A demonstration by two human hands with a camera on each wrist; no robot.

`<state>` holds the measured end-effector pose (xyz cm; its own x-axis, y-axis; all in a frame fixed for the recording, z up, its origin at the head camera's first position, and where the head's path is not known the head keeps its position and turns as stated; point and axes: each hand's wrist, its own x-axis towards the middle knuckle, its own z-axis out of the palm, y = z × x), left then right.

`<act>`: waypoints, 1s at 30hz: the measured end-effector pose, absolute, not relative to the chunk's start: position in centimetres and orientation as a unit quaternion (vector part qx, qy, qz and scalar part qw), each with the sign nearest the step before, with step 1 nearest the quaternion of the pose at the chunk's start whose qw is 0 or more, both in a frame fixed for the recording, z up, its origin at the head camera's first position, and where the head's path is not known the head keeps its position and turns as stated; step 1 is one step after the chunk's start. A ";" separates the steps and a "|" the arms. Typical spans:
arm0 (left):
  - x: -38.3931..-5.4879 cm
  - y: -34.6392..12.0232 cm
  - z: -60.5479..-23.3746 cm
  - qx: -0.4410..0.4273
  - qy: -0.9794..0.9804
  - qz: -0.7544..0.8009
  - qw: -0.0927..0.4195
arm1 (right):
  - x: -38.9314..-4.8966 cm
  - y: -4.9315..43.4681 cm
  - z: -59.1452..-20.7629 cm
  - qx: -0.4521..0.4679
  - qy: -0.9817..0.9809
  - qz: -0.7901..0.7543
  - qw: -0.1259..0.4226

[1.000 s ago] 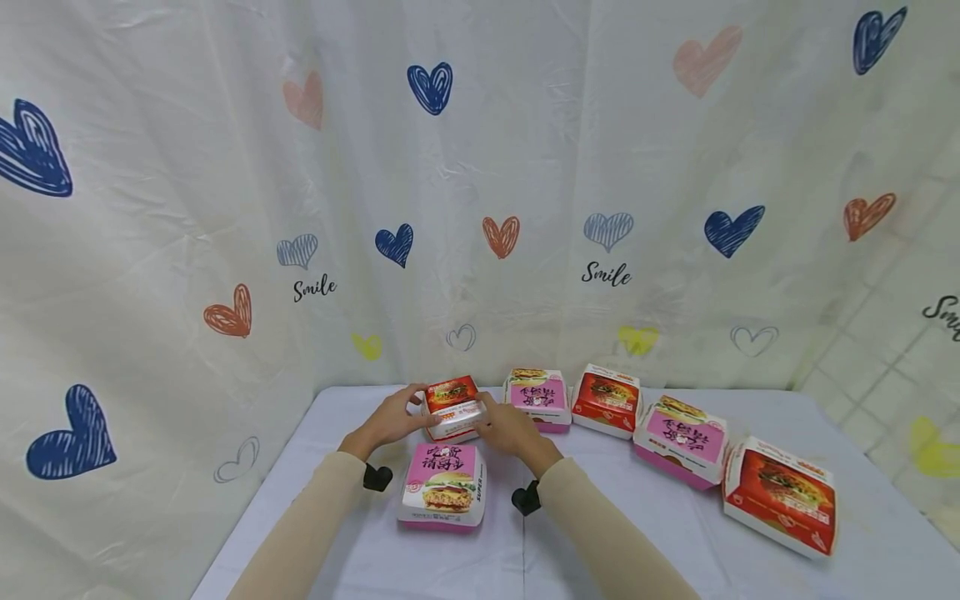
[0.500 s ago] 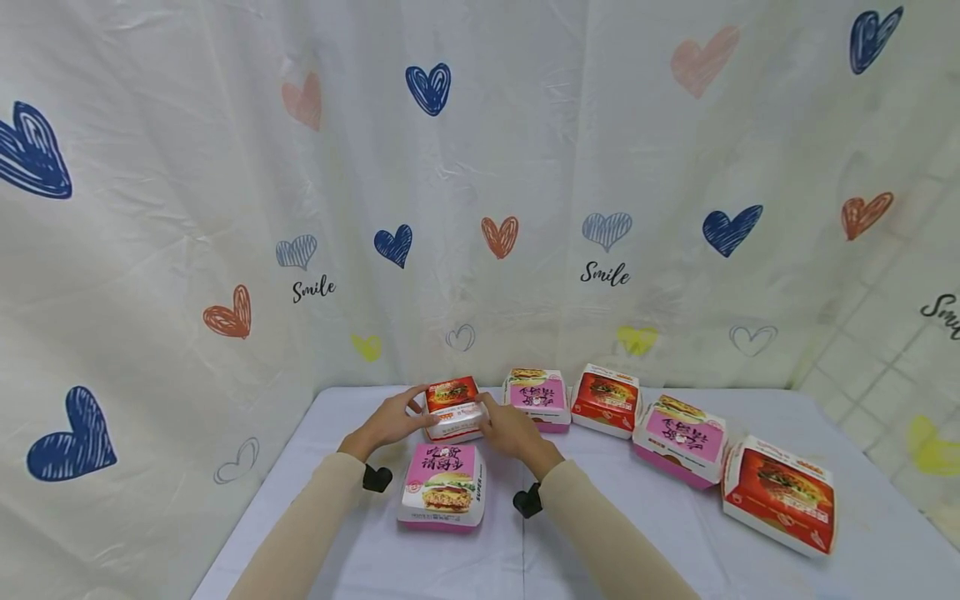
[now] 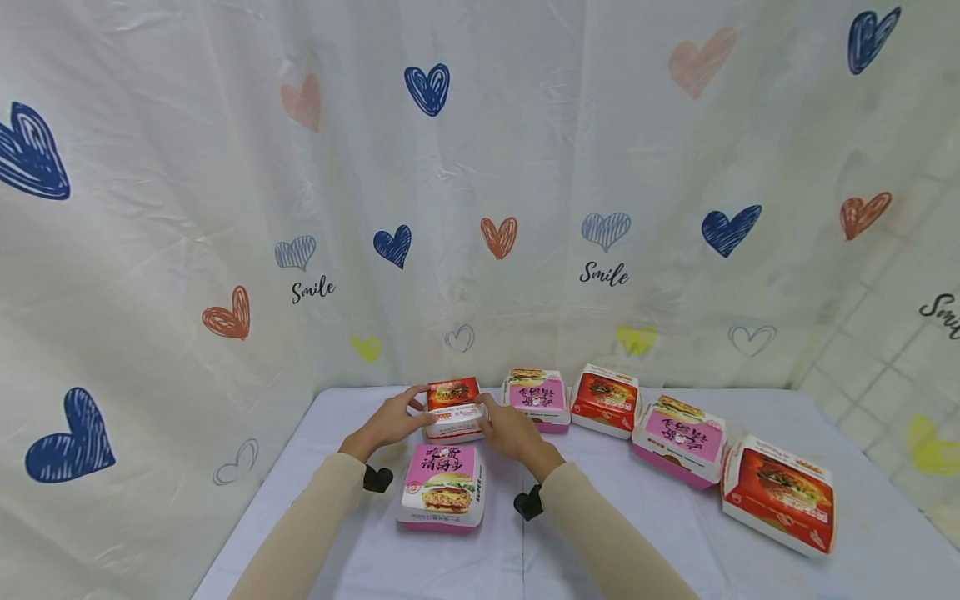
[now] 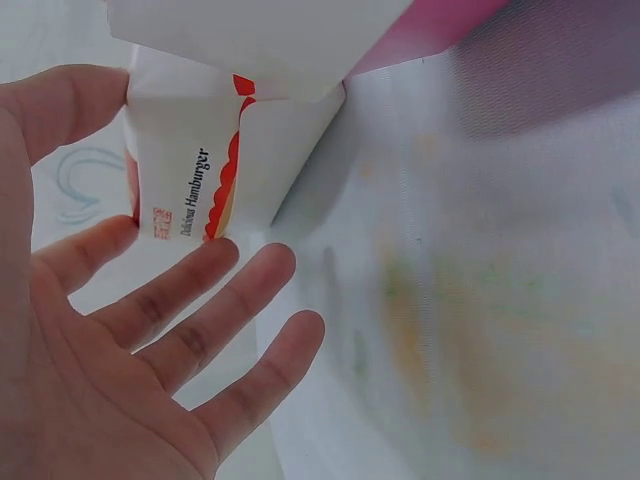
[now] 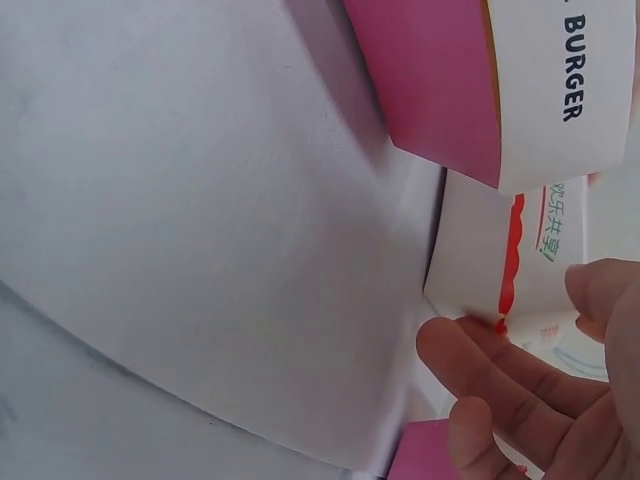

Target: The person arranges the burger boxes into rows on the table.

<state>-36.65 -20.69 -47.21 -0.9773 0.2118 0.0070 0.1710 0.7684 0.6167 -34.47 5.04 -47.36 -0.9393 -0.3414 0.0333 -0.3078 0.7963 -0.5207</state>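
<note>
At the back left of the table, a red-and-white burger box [image 3: 453,393] sits between my two hands. My left hand [image 3: 388,422] grips its left side. In the left wrist view, the thumb and index fingertip meet the edges of the white side wall [image 4: 180,150], while the other fingers spread out. My right hand [image 3: 512,427] holds the opposite side, thumb and fingers at the box's edges in the right wrist view. Directly in front of it stands a pink-and-white burger box [image 3: 444,490], which partly covers the red one in both wrist views.
Right of my hands, more burger boxes form a curving row: a pink one [image 3: 536,395], a red one [image 3: 606,400], another pink one [image 3: 681,435] and a red one [image 3: 782,496] nearest the front. Behind the white-covered table [image 3: 600,508] hangs a heart-printed curtain [image 3: 525,150].
Held by both hands, the red burger box has turned slightly and now sits straighter, shifted a touch to the right. The other boxes have stayed put.
</note>
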 end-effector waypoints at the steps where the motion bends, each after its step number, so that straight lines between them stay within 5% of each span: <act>1: -36.7 -20.7 -47.2 0.103 0.940 0.324 0.031 | -34.5 5.0 -47.4 -0.172 0.947 -0.269 0.030; 30: -36.8 -20.9 -47.6 0.115 0.934 0.334 0.055 | -34.3 4.9 -47.8 -0.165 0.949 -0.268 0.013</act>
<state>-36.84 -20.87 -47.63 -0.9675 0.2514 -0.0268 0.1775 0.7509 0.6361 -34.30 4.93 -47.79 -0.9450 -0.3208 0.0644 -0.3072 0.8022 -0.5120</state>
